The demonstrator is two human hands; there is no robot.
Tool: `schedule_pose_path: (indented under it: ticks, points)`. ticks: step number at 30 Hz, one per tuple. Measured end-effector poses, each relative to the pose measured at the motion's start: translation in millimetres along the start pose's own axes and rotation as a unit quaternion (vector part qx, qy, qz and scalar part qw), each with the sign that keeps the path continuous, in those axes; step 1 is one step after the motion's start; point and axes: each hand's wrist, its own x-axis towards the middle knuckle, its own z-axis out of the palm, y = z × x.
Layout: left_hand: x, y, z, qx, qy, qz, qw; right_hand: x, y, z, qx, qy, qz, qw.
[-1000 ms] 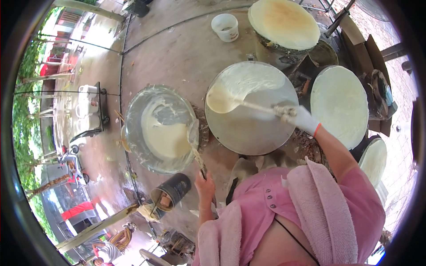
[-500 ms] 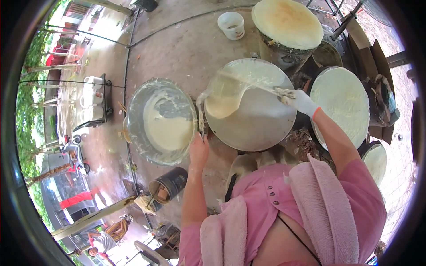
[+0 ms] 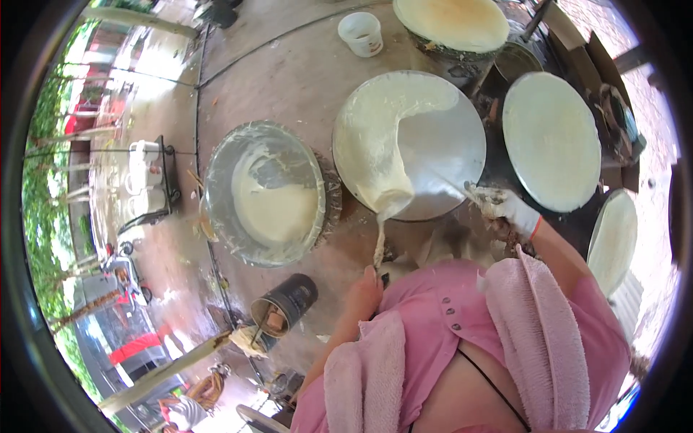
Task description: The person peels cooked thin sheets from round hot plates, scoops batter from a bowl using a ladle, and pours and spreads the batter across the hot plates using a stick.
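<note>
A round flat griddle (image 3: 442,162) sits in front of me, pale batter (image 3: 368,137) coating its left and far parts and bare metal showing on the right. My left hand (image 3: 366,290) is closed around the batter-covered handle of a ladle (image 3: 393,202), whose bowl is at the griddle's near edge. My right hand (image 3: 509,209), in a white glove smeared with batter, grips a thin spreader (image 3: 453,183) over the griddle's right side; its far end is blurred. Left of the griddle stands a wide basin (image 3: 216,209) partly filled with batter.
More round griddles covered with pale sheets stand at the right (image 3: 552,141), far right (image 3: 612,242) and back (image 3: 451,22). A white bucket (image 3: 360,35) is behind the griddle. A dark can (image 3: 292,299) stands near my left arm. Farther left is a cart (image 3: 170,180) with white containers.
My left hand has come from beside the basin toward my body, with the ladle now at the griddle's near edge. My right hand and spreader have moved nearer. The view has shifted slightly.
</note>
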Motion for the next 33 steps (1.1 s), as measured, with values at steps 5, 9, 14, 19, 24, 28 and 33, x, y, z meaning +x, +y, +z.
schedule_pose_path:
  ticks: [5, 9, 14, 19, 24, 28, 33]
  points:
    - [19.4, -17.5, -57.1, -0.177, 0.09, 0.169, 0.965, 20.4, 20.4, 126.9, 0.174, -0.018, 0.081, 0.981]
    - [29.9, -56.3, -83.4, -0.252, 0.203, 0.136, 0.936, 84.6, 22.3, 231.3, 0.148, 0.111, 0.035, 0.982]
    - [22.3, -95.6, -83.0, -0.387, 0.166, 0.058, 0.905, 143.5, 100.2, 231.3, -0.131, 0.379, -0.041, 0.915]
    - [-0.9, -116.0, -72.8, -0.413, 0.154, -0.008, 0.897, 83.3, 77.3, 214.4, -0.094, 0.467, -0.025, 0.879]
    - [-9.7, -83.2, -72.6, -0.485, 0.13, -0.016, 0.865, 61.7, 87.5, 212.8, -0.159, 0.382, -0.047, 0.909]
    - [-15.3, -61.1, -67.5, -0.472, 0.13, -0.033, 0.871, 50.5, 98.1, 156.7, -0.354, 0.42, -0.042, 0.834]
    - [-21.4, -15.2, -54.4, -0.478, 0.136, -0.04, 0.867, 42.7, 74.8, 101.6, -0.265, 0.382, -0.067, 0.883]
